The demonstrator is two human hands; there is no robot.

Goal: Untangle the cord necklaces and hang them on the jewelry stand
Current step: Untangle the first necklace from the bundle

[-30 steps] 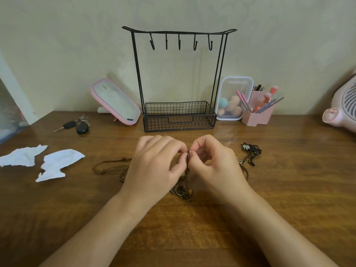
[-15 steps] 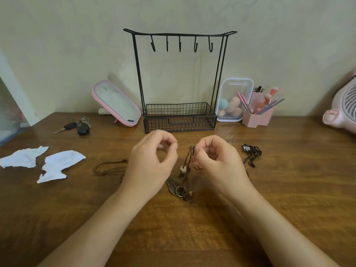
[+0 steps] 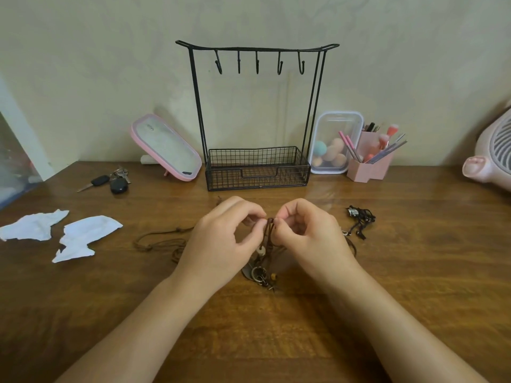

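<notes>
A tangle of brown cord necklaces (image 3: 267, 239) hangs between my hands just above the wooden table, with a white bead, metal rings and pendants (image 3: 260, 273) resting below. My left hand (image 3: 221, 239) and my right hand (image 3: 307, 233) both pinch the top of the cords with thumb and forefinger. Loose brown cord loops (image 3: 157, 240) trail to the left on the table. A separate black cord necklace (image 3: 359, 219) lies bunched to the right. The black wire jewelry stand (image 3: 257, 117) with several bare hooks stands behind, against the wall.
Two torn white paper pieces (image 3: 83, 236) lie at the left. Car keys (image 3: 110, 182) and a pink mirror (image 3: 166, 147) sit at the back left. A clear box of sponges (image 3: 331, 145), a pink brush holder (image 3: 370, 161) and a pink fan (image 3: 492, 150) line the back right.
My left hand had let go and opened slightly away from the cords; it has now come back and pinches the cord top beside my right hand.
</notes>
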